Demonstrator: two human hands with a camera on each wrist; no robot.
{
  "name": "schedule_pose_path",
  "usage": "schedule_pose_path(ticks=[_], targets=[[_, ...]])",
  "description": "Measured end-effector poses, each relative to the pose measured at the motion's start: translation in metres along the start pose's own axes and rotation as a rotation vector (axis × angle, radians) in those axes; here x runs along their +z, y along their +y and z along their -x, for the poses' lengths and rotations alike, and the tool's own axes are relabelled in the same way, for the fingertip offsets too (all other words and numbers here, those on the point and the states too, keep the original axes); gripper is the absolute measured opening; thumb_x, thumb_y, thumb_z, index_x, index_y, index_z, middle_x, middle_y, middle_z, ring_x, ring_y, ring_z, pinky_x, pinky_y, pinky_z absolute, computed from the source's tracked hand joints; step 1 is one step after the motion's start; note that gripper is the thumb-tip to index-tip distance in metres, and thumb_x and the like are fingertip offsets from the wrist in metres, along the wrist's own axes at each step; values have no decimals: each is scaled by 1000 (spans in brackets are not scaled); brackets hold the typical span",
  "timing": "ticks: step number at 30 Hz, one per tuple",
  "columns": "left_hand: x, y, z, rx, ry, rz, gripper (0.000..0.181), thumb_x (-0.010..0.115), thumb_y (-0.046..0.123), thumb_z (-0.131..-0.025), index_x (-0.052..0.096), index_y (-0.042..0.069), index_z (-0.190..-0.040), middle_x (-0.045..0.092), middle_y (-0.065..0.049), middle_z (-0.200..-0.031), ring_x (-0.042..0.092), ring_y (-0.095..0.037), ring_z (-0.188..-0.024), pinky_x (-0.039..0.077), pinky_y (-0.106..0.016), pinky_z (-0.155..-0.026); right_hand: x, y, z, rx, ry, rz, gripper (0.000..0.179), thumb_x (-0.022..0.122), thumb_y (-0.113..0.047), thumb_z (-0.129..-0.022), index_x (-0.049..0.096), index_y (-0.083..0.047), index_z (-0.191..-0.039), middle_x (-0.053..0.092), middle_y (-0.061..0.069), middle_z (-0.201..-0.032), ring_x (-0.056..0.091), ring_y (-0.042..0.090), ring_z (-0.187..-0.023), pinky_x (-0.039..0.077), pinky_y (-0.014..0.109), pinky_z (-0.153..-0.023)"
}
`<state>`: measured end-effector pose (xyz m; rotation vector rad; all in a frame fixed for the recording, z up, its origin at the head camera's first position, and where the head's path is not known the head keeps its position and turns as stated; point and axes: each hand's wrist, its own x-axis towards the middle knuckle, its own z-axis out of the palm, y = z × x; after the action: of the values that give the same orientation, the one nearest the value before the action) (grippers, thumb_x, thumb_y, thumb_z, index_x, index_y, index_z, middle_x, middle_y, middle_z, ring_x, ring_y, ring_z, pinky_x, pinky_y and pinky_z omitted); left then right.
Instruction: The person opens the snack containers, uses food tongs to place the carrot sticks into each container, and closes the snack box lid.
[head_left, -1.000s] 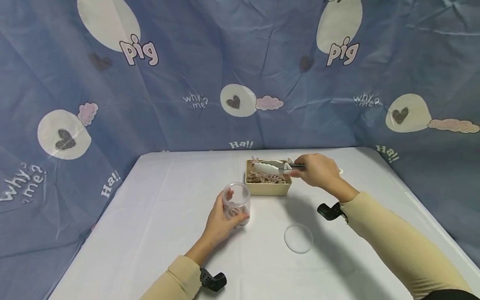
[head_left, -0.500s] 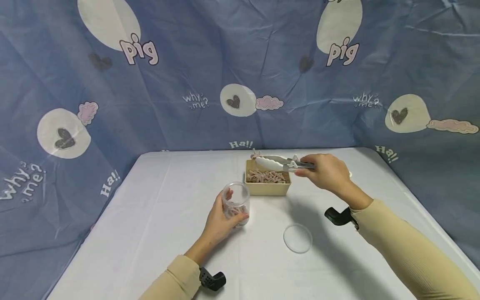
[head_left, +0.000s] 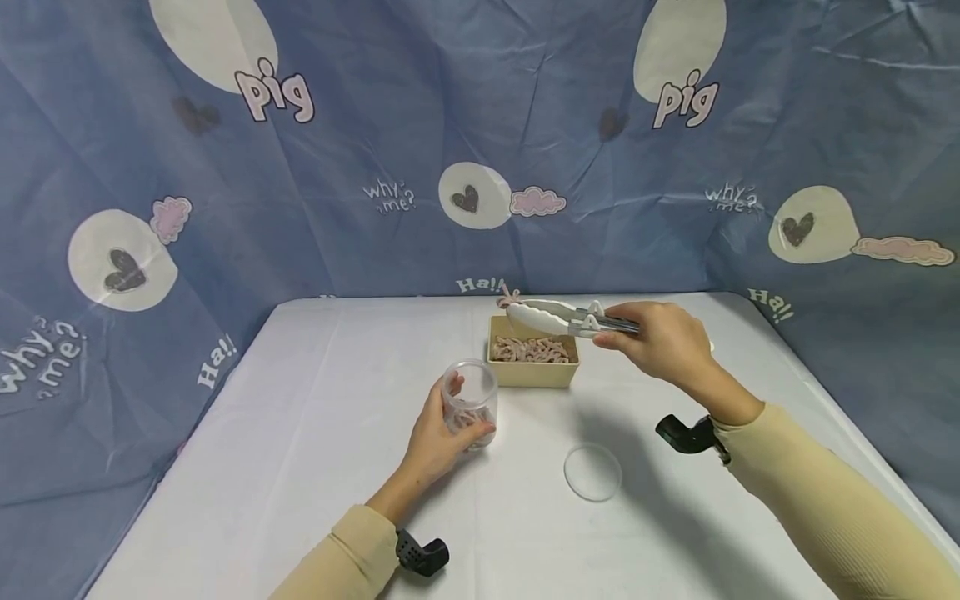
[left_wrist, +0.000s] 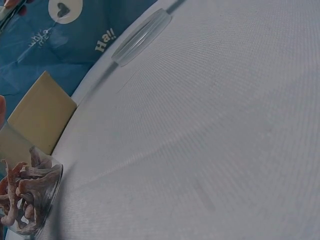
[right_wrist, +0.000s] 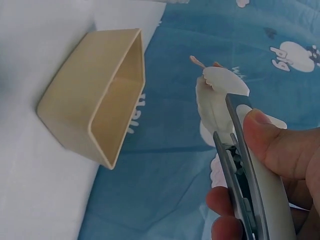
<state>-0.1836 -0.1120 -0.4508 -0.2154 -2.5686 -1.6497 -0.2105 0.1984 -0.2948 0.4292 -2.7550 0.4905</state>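
My left hand (head_left: 438, 437) grips a clear round jar (head_left: 471, 387) whose mouth faces up. Brownish-pink dried strips (left_wrist: 32, 192) lie in the bottom of that jar. In my right hand (head_left: 663, 346) are metal tongs with white scalloped tips (head_left: 540, 319), squeezed together. Between those tips a few pale pink strips (head_left: 509, 297) stick out, held above the back left of a beige rectangular box (head_left: 536, 377). More of the same strips (head_left: 531, 350) fill the lower part of the box, as the head view shows. Only a fingertip of the left hand shows in the left wrist view.
A clear ring-shaped lid (head_left: 592, 472) lies flat on the white-covered table (head_left: 315, 450), to the right of the jar. Behind the table hangs a blue printed cloth (head_left: 360, 242). A black wrist camera (head_left: 686, 435) sits on the right forearm.
The tongs have risen out of the box, bringing a few strips up with them, and my right hand has shifted slightly right. The left hand keeps the jar in nearly the same place.
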Motion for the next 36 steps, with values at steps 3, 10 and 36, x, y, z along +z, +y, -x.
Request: schedule_pose_path(ticks=[3,10,36], targets=[[0,1,1,8,1,-4,99,84,34,-78,24,14,-155,41,-6,-156,36,-29,-146,27,-50,-121,-3,-3,2,-5,6,-4,37,76,-44,-83,75,-21,-112,76,2,-86,67,25,-77,42,37,-51],[-1,2,1,5,-6,-9,97,83,32,-80,23,14,-155,40,-7,-156,35,-30,-147,28,-50,-121,-7,-14,6,-28,27,-10,39,77,-44,-82,75,-20,-113,75,2,-81,63,20,-69,41,35,-50],[-2,0,1,-2,-8,10,101,84,35,-78,23,14,-155,41,-7,-156,36,-29,-146,28,-50,-121,7,-41,22,-133,1,-69,38,80,-37,-80,75,-17,-112,77,5,-104,68,19,-74,50,40,-59]])
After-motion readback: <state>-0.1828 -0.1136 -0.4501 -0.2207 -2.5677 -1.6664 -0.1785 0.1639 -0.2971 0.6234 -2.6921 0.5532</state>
